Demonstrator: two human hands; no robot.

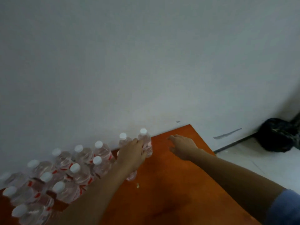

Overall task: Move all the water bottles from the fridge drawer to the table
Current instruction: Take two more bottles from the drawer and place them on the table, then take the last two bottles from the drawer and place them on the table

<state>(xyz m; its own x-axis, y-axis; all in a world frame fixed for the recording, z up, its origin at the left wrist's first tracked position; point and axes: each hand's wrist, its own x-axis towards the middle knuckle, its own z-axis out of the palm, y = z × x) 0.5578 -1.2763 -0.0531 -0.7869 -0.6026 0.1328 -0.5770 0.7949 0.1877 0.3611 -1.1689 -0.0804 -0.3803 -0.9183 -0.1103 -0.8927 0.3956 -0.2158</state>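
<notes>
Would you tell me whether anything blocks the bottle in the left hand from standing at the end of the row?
Nothing visible does. The left hand holds the bottle at the right end of the row by the wall; the table beside it is bare, and the right hand hovers open farther right.

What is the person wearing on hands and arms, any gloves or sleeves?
The left hand and right hand are bare: no gloves, watch or rings visible. A blue sleeve shows high on the right arm; the left forearm shows no sleeve.
</notes>
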